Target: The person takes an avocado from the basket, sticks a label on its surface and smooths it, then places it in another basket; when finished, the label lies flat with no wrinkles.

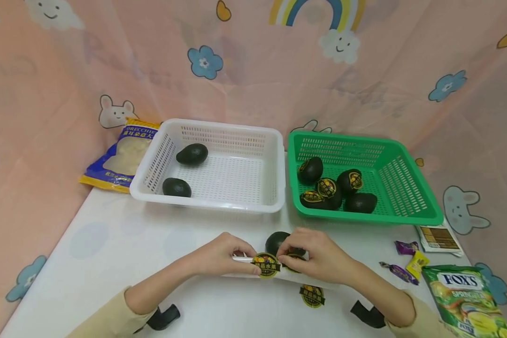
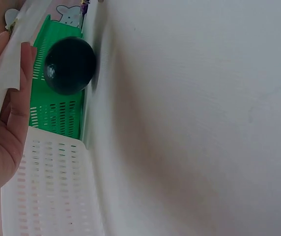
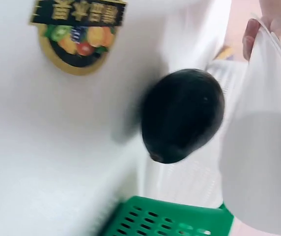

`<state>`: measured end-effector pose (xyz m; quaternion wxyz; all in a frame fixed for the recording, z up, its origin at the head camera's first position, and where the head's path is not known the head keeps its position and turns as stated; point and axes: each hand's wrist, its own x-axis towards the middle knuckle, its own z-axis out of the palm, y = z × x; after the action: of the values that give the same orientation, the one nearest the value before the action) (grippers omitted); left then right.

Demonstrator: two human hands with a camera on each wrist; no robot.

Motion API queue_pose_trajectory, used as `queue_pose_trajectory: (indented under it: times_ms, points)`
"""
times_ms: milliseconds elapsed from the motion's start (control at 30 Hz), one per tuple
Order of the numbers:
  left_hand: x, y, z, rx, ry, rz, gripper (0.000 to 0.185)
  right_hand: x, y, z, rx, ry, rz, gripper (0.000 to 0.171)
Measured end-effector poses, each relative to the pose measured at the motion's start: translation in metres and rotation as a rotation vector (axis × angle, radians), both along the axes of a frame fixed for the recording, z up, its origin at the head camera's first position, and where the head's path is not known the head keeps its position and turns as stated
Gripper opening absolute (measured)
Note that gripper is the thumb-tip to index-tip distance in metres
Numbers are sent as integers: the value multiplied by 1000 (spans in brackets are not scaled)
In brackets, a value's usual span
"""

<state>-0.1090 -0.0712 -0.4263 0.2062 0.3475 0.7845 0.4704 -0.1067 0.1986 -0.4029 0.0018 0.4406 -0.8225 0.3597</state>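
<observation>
My left hand (image 1: pixel 247 260) grips the left end of a white sticker sheet (image 1: pixel 241 259) just above the table. One round black-and-gold sticker (image 1: pixel 266 264) sits on the sheet between my hands. My right hand (image 1: pixel 285 256) pinches a second sticker (image 1: pixel 295 258) at the sheet's edge. A bare dark avocado (image 1: pixel 276 240) lies on the table right behind my fingers; it also shows as the avocado (image 2: pixel 69 65) and the avocado (image 3: pixel 182 115) in the wrist views. The held sheet (image 2: pixel 3 83) crosses my left fingers (image 2: pixel 17 113). Another sticker (image 1: pixel 312 295) lies nearer me, the same sticker (image 3: pixel 76 34).
A white basket (image 1: pixel 219 204) at back left holds two bare avocados (image 1: pixel 192 154). The green basket (image 1: pixel 363 218) at back right holds several avocados (image 1: pixel 326 188), most with stickers. A pasta bag (image 1: pixel 120 157) lies far left. Wrapped candies (image 1: pixel 407 263) and a candy bag (image 1: pixel 469 300) lie at right.
</observation>
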Motion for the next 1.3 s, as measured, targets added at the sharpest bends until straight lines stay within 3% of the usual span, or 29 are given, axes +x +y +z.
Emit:
queue_pose_trajectory:
  times_ms: [233, 500, 633, 767, 867, 1167, 1300]
  points:
    - [-1, 1, -3, -19, -16, -7, 17, 1, 2, -4, 19, -84, 3, 4]
    - [2, -13, -11, -83, 6, -4, 22, 1, 33, 1, 76, -181, -113, 7]
    - [7, -24, -16, -114, 27, -7, 25, 10, 54, -7, 207, -249, -124, 8]
    - [10, -31, -20, -173, 47, -8, 28, 23, 64, -23, 379, -337, -151, 27]
    - [11, -34, -21, -200, 53, -15, 29, 30, 66, -35, 440, -349, -160, 41]
    - [11, -43, -24, -195, 12, -22, 30, 40, 62, -50, 428, -259, -177, 41]
    - [10, -44, -25, -187, -18, -21, 29, 39, 63, -53, 386, -333, -186, 33]
